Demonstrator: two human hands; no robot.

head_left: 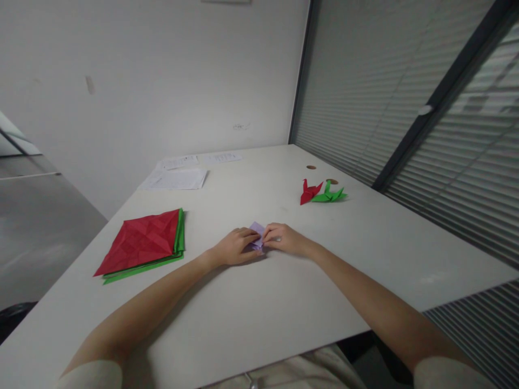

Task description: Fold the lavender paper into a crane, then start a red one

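A small piece of folded purple paper (pixel 257 227) lies on the white table between my two hands. My left hand (pixel 239 246) grips it from the left, fingers over its top and thumb along the near edge. At its right side, my right hand (pixel 284 239) pinches the paper between thumb and fingertips. My fingers cover much of the paper, so its exact folded shape is hidden.
To the left lies a stack of creased red and green paper sheets (pixel 148 237). A red paper crane (pixel 310 192) and a green paper crane (pixel 330 194) stand at the right, near two round table holes. Printed sheets (pixel 178 179) lie at the back left. Blinds line the right side.
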